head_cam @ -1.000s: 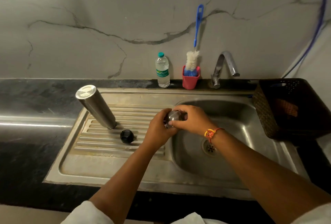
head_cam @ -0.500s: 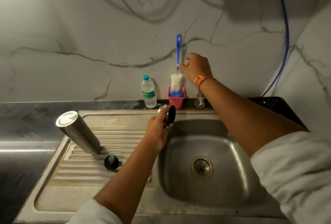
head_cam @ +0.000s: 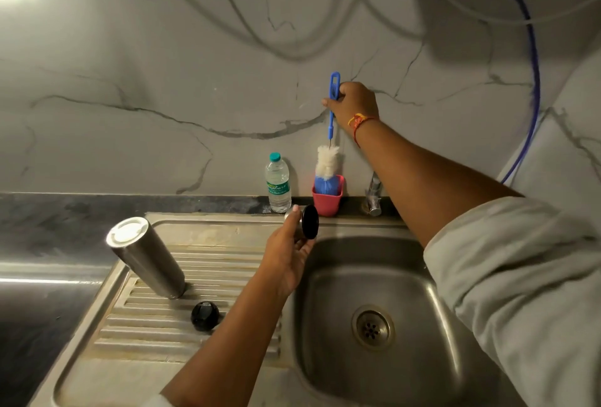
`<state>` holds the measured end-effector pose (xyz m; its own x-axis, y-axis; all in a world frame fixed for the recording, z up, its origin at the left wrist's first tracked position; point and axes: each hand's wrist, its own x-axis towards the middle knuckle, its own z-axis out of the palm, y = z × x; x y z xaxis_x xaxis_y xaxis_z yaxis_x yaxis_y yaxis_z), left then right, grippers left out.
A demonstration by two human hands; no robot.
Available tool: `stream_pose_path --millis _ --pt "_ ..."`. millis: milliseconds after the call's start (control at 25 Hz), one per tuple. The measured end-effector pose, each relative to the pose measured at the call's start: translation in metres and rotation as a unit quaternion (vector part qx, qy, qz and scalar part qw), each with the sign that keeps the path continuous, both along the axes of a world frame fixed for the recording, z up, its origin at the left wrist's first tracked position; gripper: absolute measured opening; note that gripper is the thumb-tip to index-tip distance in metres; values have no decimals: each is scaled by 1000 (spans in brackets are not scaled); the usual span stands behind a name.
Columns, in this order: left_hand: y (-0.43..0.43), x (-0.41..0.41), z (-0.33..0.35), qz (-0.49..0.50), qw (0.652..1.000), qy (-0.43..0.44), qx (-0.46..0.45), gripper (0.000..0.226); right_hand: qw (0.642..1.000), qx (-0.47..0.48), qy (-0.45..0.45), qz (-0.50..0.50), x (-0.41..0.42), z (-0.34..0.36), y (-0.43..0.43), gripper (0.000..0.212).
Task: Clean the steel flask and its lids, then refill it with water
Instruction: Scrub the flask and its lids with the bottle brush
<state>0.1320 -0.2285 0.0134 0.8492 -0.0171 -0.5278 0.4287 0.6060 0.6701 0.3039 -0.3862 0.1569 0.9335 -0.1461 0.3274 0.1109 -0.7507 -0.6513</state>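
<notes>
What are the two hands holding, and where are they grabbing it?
The right hand grips the bottle brush by its blue handle, near the top. The left hand holds the flask lid by its steel side.

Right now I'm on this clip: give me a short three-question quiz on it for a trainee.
1. True or false: the brush head sits in the red cup.
2. The left hand holds: A a sponge, B a lid, C a spoon.
3. Fill in: the right hand grips the brush's ____.
Key: 1 true; 2 B; 3 handle.
</notes>
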Motion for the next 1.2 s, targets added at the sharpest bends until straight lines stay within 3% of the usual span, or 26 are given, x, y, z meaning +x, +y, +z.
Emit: stream_pose_path --millis 160,280,520,680,1000,1200 --pt "4 2 0 0 1000 6 0 32 999 -2 -29 -13 2 15 1 28" --pt "2 1 -1 -2 1000 10 -9 37 998 -55 20 -2 -2 -6 4 24" --pt "8 -3 -5 -7 1000 5 -17 48 998 -66 -6 -8 -5 -2 10 26" --pt "10 -6 -4 -7 1000 12 -18 48 994 -100 35 2 -9 -10 10 30" --pt "14 -8 0 -6 999 24 -28 47 997 -72 4 15 -21 -9 8 27" --pt "12 -13 1 -3 999 16 -45 45 998 -28 -61 -4 -35 10 7 44"
